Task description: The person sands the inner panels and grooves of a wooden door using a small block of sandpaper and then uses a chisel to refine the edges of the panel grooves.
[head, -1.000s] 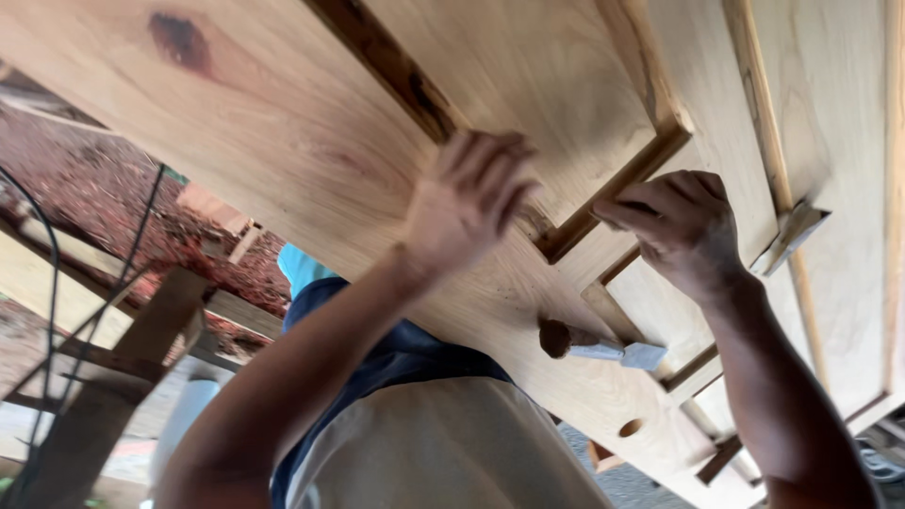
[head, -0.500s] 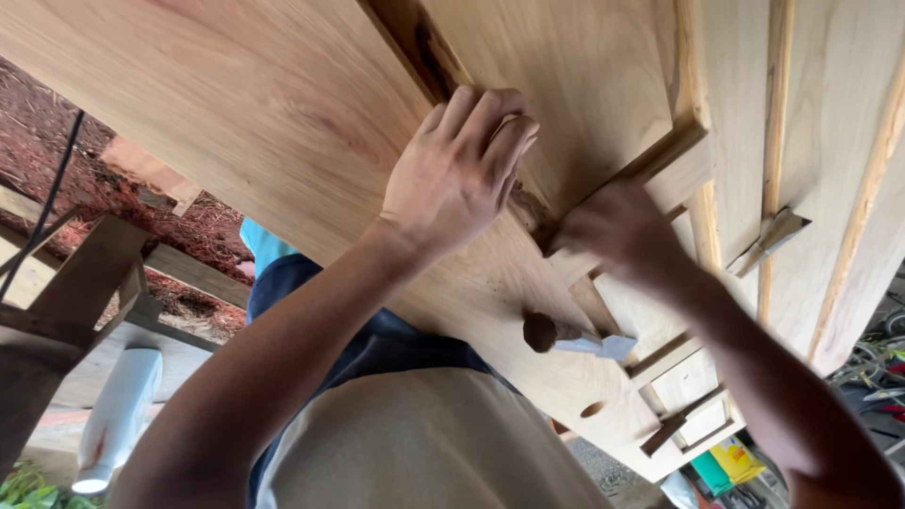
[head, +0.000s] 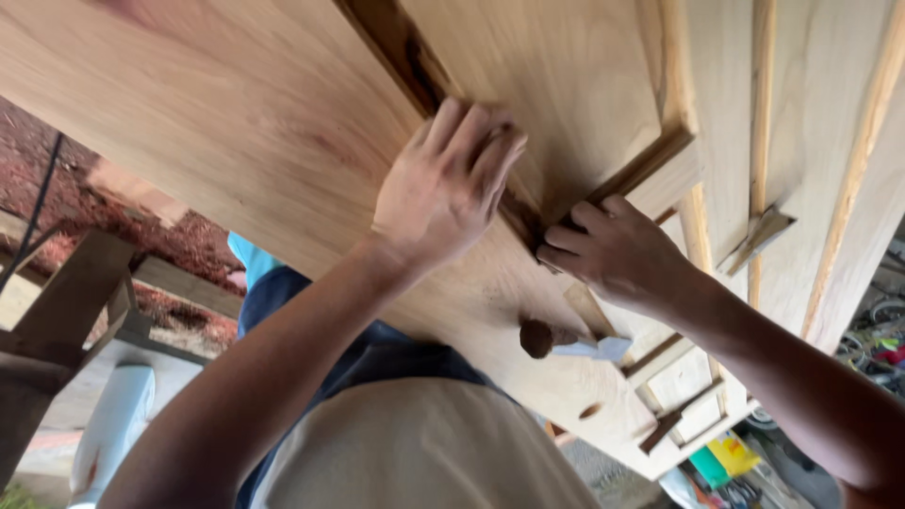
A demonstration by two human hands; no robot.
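Note:
A large pale wooden door point(head: 236, 141) with recessed panels fills the view, tilted across it. My left hand point(head: 443, 184) lies flat on the wood, its fingertips pressed along the dark groove point(head: 405, 57) at the edge of a raised panel point(head: 556, 85). My right hand point(head: 617, 250) is just to its right, fingers curled against the lower corner of that panel's moulding point(head: 660, 160). Whether either hand has something under its fingers is hidden. A dark knot hole point(head: 537, 337) with a small whitish scrap point(head: 599, 349) beside it sits below the right hand.
My beige apron and blue shirt point(head: 424, 443) are below the door. A wooden trestle point(head: 66, 311) and a white pipe point(head: 113, 415) stand at the left over reddish ground. Green and yellow items point(head: 721, 462) and a wheel point(head: 881, 330) lie at the lower right.
My right hand has moved left and down from the open panel area to the panel's corner, close to the left hand. The left hand has stayed on the groove.

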